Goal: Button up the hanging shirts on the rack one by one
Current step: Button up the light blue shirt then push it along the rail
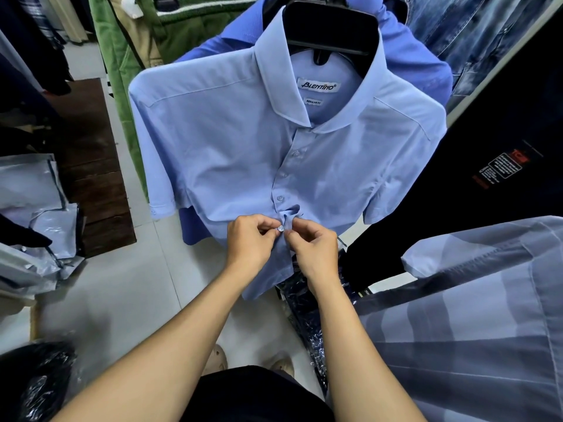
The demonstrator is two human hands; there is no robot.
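Light blue shirt (231, 141) is hanging on a black hanger (330, 25), front facing the camera, centre of view. Three buttons (280, 198) down the placket are sitting done up; below them the front edges are gaping. Left hand (249, 239) is pinching a loose button (280, 229) w/ curled fingertips. Right hand (313, 245) is gripping the opposite placket edge (289, 219), fabric bunching up just beside the button. Hands nearly touching.

Striped shirt (475, 315) is crowding in close on the right. Darker blue shirt (417, 56) is hanging right behind. Bare tile floor (128, 287) is showing lower left; bagged garments (39, 208) are stacking along the left edge.
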